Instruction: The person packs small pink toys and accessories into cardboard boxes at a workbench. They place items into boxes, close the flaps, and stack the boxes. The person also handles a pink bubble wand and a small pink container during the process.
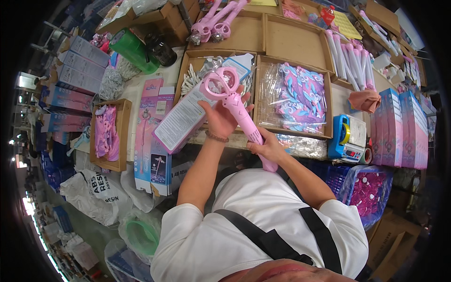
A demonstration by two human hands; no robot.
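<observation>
My right hand (269, 146) grips the lower handle of a pink toy wand (245, 121), whose ring-shaped head holds a clear dome and points up and left. Behind the wand's neck, my left hand (225, 118) has its palm up and fingers spread; whether it touches the wand I cannot tell. Its thumb lies over a printed wand box (183, 118), which leans at a slant with its text side up and its top flap open. Left of that, another printed wand box (153, 141) lies face up and juts past the table edge.
Ahead sits a cardboard tray (259, 120) of wrapped purple-blue decorations (303, 95). Several pink wands (218, 21) lie beyond. At right are a blue scale (347, 137) and upright boxes (387, 130). A tray (128, 134) of pink parts, a green tape roll (134, 51) and a dark bottle (160, 49) are left.
</observation>
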